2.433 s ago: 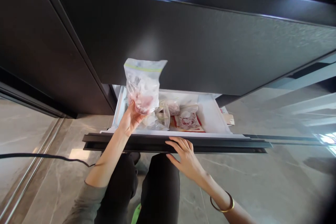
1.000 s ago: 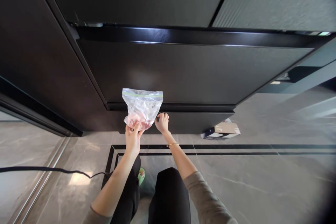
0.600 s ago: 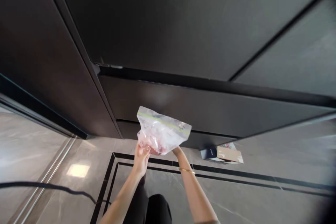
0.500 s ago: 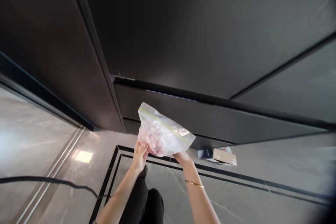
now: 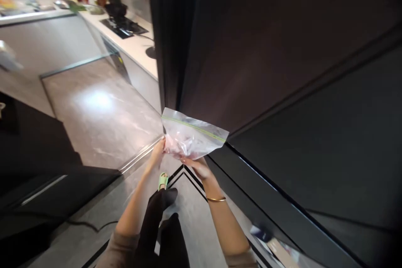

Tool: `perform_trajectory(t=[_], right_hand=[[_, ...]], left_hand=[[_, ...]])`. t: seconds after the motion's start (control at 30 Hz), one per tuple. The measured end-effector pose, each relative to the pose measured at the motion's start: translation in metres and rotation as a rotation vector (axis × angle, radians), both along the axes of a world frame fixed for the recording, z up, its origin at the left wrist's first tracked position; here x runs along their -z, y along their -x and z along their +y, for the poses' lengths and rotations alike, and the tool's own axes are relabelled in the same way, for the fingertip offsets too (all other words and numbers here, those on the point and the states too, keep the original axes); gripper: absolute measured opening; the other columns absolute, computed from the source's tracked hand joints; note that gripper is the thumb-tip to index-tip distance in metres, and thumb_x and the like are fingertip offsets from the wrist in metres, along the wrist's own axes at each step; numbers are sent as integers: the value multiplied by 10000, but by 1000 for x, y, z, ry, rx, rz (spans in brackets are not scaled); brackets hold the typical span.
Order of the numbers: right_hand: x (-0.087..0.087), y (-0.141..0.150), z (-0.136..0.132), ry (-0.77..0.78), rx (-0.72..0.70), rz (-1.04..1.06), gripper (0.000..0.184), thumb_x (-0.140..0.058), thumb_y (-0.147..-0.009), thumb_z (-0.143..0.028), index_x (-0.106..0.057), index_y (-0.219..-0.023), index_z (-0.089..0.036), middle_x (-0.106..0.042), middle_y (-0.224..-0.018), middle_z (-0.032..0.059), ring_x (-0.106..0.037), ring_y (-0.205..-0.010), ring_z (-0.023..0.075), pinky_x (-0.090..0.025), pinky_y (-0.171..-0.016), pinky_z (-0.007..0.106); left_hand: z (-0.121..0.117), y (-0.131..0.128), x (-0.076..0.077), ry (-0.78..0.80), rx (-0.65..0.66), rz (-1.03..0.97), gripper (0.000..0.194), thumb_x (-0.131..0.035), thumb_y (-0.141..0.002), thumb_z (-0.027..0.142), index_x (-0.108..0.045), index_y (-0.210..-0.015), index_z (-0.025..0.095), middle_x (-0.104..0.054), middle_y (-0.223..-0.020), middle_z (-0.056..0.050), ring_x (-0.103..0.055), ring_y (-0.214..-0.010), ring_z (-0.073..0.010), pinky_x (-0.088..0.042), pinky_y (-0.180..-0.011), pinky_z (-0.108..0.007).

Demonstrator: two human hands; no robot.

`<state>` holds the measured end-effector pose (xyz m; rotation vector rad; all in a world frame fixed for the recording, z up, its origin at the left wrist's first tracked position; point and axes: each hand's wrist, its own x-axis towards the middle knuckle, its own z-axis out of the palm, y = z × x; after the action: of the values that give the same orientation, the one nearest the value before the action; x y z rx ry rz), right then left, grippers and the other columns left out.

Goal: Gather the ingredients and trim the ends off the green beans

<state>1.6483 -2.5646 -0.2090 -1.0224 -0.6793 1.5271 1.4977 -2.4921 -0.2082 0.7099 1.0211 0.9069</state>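
A clear zip bag with a green seal strip and pink frozen pieces inside is held in front of me in both hands. My left hand grips its left lower corner. My right hand, with a gold bangle on the wrist, holds it from beneath with curled fingers. The bag hangs just left of the tall dark refrigerator front, whose bottom drawer is closed.
A white kitchen counter with a black cooktop and small items runs along the back left. Grey marble floor with black inlay lines spreads below. A black cable lies on the floor at lower left. A small box lies by the refrigerator's base.
The freezer drawer was pushed shut by my right hand, which then joined the left on the bag. I rose and my view swung left toward the kitchen.
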Motion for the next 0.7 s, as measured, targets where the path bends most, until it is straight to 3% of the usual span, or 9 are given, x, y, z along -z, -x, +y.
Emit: perform_trajectory(t=[0.1,0.2,0.3,0.5,0.7], right_hand=[[-20,53,69,-8,-105,3,486,-846,-614,-304,-709,-1066,-191,-720,-1189,87,-597,-1228,312,-395,-1118,514],[-25,113,147,-13,-220,74,452,-826,-614,-302,-723,-1032,-165,-746,-1124,97,-619,-1200,321,-392,-1115,529],[-25,170,225,-31,-265,205,383,-806,-608,-265,-740,-975,-176,-761,-1083,74,-641,-1174,306,-383,-1133,505],[-19,272,361,9,-291,412,300,-776,-597,-237,-759,-892,-191,-774,-1030,49,-655,-1150,294,-383,-1152,476],[-3,348,495,-21,-283,368,296,-799,-635,-266,-753,-920,-202,-762,-1081,51,-630,-1195,284,-357,-1175,468]], left_hand=[[54,61,-15,-60,-210,106,453,-748,-657,577,-712,-781,143,-706,-727,-38,-671,-832,-206,-499,-823,-293],[116,117,-19,-130,-395,173,358,-735,-681,497,-669,-636,147,-635,-593,5,-596,-649,-141,-470,-701,-242],[185,165,-22,-198,-512,262,388,-689,-739,473,-586,-540,157,-550,-508,31,-482,-542,-104,-406,-585,-218],[320,237,-28,-153,-738,376,484,-569,-843,505,-469,-504,174,-411,-456,53,-347,-491,-83,-306,-514,-218],[458,297,-12,-165,-930,632,483,-494,-901,397,-404,-474,189,-360,-437,56,-282,-509,-92,-247,-523,-237]])
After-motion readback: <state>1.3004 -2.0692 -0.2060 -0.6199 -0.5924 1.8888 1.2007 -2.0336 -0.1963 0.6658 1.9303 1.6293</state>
